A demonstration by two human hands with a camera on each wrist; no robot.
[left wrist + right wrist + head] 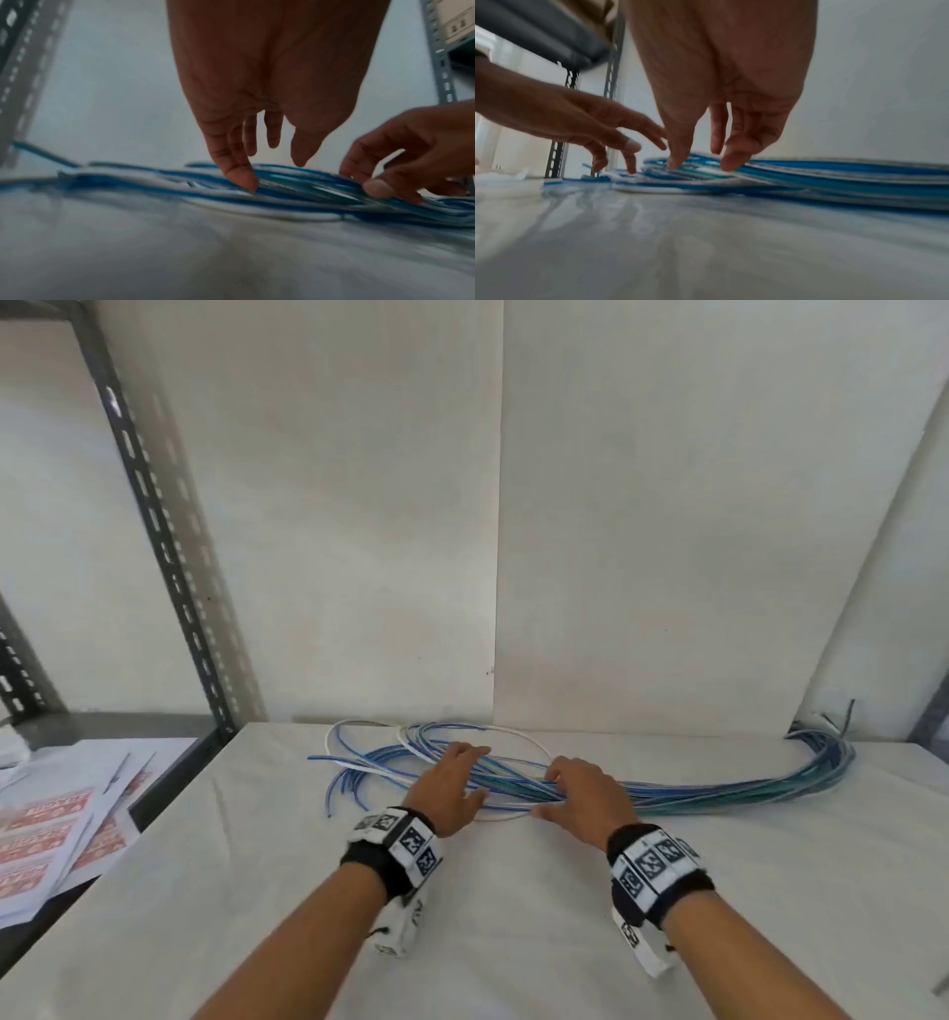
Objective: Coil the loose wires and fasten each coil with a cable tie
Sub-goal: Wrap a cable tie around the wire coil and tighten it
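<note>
A long bundle of blue, teal and white wires (719,788) lies across the white table (462,942), with loose loops at its left end (359,762) and cut ends at the far right. My left hand (462,778) hovers over the loops with straight fingers, one fingertip (246,182) touching the wires (154,182). My right hand (570,788) is spread beside it. Its fingertips (731,164) rest on top of the wires (834,180), thumb stretched leftward. Neither hand grips a wire.
A slotted grey metal shelf upright (169,546) rises at the left, beside a lower surface with red-printed paper sheets (51,829). White wall panels (667,531) stand right behind the wires. A small metal item (940,983) shows at the right edge.
</note>
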